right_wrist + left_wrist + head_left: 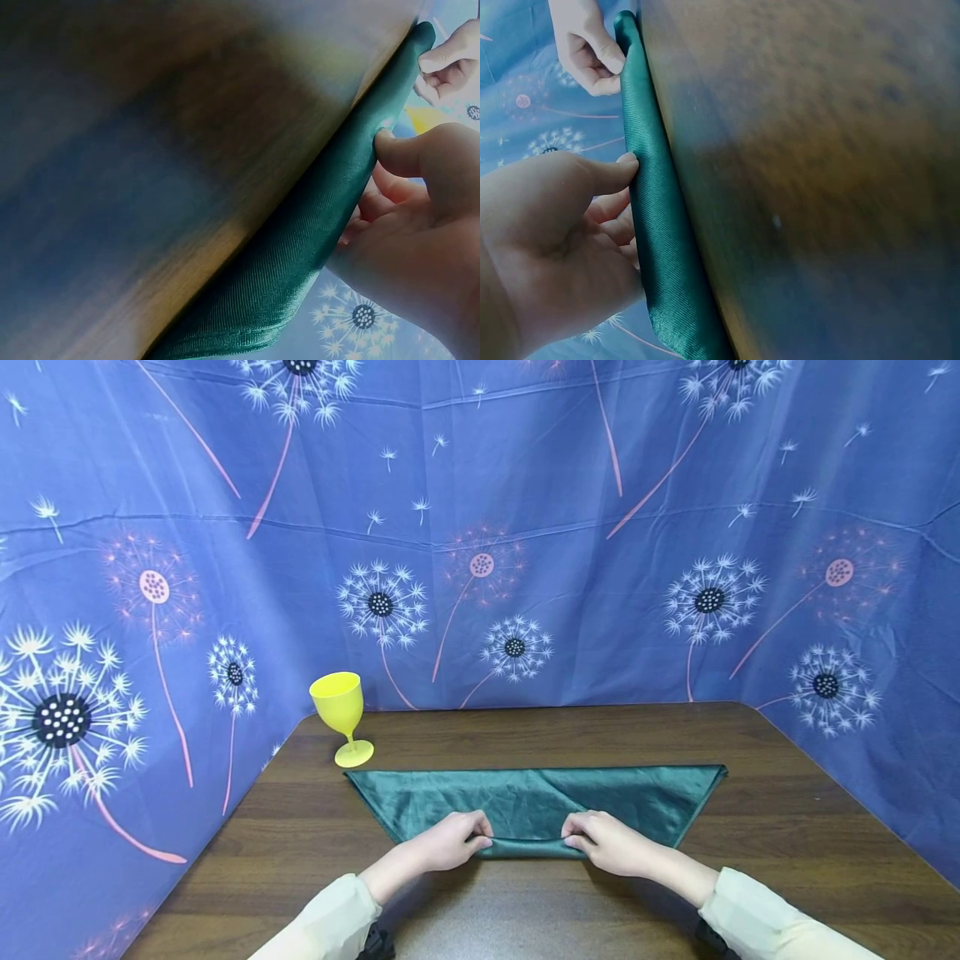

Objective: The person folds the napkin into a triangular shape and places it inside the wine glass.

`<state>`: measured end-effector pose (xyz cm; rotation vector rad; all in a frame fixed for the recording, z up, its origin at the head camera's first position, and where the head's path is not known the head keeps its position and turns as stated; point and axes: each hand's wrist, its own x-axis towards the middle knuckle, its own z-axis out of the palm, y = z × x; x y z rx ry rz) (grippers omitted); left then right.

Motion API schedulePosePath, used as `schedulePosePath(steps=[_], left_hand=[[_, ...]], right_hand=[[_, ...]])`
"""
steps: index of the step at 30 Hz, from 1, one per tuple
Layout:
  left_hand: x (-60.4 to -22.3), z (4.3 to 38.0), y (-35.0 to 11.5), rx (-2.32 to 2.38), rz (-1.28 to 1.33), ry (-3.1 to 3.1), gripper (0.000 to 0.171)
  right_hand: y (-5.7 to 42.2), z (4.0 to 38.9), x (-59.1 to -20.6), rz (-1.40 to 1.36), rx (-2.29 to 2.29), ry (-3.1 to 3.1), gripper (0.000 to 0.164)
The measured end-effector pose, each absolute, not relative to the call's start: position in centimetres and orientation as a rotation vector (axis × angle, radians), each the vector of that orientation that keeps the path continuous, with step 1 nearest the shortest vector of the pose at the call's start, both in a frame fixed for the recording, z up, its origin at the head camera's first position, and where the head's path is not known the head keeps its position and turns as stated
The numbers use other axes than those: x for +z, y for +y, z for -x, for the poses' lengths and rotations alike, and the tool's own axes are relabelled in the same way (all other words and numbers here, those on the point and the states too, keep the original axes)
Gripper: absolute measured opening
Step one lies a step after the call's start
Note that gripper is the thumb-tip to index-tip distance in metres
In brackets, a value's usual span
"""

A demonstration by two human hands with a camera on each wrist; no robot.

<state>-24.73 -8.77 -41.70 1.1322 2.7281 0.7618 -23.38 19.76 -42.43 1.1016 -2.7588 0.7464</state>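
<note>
"On the wooden table [480,918], what is being gripped, and how?"

"Green cloth [517,802]. Its near edge is being pinched by both hands, a short gap being left between them. By the left hand [450,839], the cloth is being nipped between thumb and bent fingers. By the right hand [611,843], the same grip is being mirrored. Both are being closed down to the thickness of the fold."

"Wrist views agree?"

"Yes. Each thumb tip is being pressed onto the rounded fold [525,849], with the other fingers being curled behind it, partly hidden."

"Arm pose?"

"Forearms are being angled inward from the near side, backs of the hands being turned up. Wrists are being covered by pale sleeves [341,902]."

"Cloth condition?"

"Spread across the middle of the table, a trapezoid is being formed: long edge far, sides being slanted inward toward the near one. Creases and a diagonal line are being shown on top, with a satin sheen. Fine ribbing is being picked up close in. The near edge is being held as a smooth, narrow tube."

"Anything alongside?"

"Yellow goblet [339,702], being stood upright just beyond the cloth's far left corner. Behind, the table is being backed by a blue dandelion-print drape [525,468]."
</note>
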Motion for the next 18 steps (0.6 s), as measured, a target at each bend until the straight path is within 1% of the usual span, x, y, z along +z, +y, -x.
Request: schedulePosePath(steps=[11, 18], left_hand=[[-41.82, 24.96, -8.85, 0.726, -1.210, 2.756, 0.007], [-41.68, 25.09, -9.15, 0.846, -1.158, 2.682, 0.008]], right_hand=[[19.76, 23.26, -42.22, -1.111, 0.744, -2.763, 0.010], [19.86, 23.28, -42.24, -1.119, 0.763, -2.751, 0.009]])
